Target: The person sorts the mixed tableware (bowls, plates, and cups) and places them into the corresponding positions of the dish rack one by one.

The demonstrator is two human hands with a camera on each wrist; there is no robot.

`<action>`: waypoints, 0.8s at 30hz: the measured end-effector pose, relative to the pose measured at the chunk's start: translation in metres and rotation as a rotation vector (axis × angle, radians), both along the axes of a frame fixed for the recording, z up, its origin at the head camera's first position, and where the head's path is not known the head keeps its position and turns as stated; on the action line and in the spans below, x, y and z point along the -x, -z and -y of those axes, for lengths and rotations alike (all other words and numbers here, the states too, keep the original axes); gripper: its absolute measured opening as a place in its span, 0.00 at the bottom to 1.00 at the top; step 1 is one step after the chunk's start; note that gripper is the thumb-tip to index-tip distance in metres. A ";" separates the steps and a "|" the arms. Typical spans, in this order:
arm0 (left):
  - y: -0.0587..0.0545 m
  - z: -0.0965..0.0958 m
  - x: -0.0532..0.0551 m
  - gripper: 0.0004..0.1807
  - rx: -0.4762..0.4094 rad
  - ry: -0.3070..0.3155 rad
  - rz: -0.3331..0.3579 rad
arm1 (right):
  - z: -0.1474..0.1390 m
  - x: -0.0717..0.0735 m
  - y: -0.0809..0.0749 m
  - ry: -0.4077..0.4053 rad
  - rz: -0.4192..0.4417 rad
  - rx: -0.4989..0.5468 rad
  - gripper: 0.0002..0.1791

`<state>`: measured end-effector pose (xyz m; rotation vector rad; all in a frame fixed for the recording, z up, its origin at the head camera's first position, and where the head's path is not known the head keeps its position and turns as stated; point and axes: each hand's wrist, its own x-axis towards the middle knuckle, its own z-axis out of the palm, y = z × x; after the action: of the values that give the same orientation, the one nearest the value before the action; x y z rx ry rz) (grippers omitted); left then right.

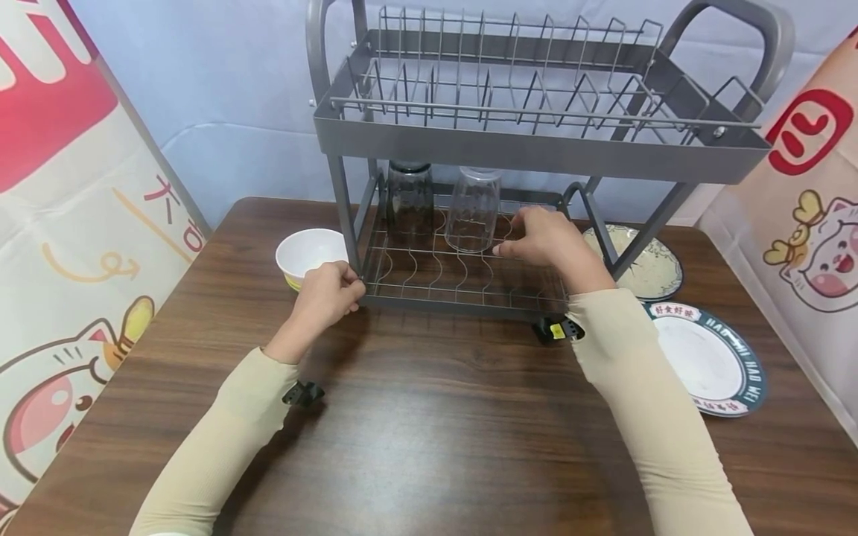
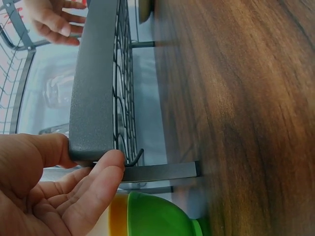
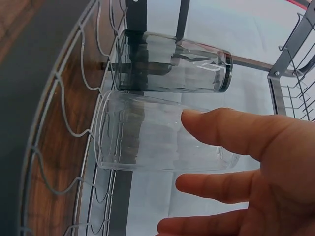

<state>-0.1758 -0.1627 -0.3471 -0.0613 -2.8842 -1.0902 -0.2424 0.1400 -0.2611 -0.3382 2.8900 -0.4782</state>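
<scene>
The bare wood-grain bench [image 1: 415, 439] is nearest, in front of both hands. Right of and nearer than the right hand [image 1: 548, 240], beyond its sleeve, lies a white plate with a lettered green rim [image 1: 749, 365]. The left hand [image 1: 325, 292] grips the near corner of the grey dish rack [image 1: 462, 304], thumb and fingers about the lower tier's rail. Just beyond that hand, to its left, a bowl [image 1: 310, 251], white inside, sits partly hidden. The right hand is inside the lower tier, fingers spread and grasping nothing. Just left of it, the clear glass [image 1: 473, 216] stands mouth down on the wires; contact with the thumb cannot be confirmed. To the right hand's right, beyond the rack, rests a patterned plate [image 1: 643, 264]. Farther left of that hand, past the clear glass, a dark glass [image 1: 410, 199] stands mouth down. A pale cloth [image 1: 234, 89] hangs beyond both hands.
</scene>
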 end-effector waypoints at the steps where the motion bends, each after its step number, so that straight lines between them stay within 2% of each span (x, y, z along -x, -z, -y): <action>1: 0.000 0.000 0.000 0.06 0.001 -0.001 0.001 | -0.001 -0.002 0.001 0.001 0.001 -0.003 0.33; 11: 0.001 0.000 0.001 0.06 0.025 -0.013 0.014 | -0.012 -0.018 0.008 -0.010 0.019 -0.062 0.33; 19: 0.002 0.001 0.001 0.05 0.036 -0.023 0.002 | -0.025 -0.028 0.011 -0.036 0.032 -0.014 0.31; 24: 0.003 0.000 0.001 0.05 0.050 -0.022 -0.017 | -0.036 -0.033 0.018 -0.047 0.052 -0.020 0.31</action>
<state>-0.1772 -0.1623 -0.3501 -0.0404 -2.8904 -1.0085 -0.2092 0.1758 -0.2790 -0.3839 2.8283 -0.4433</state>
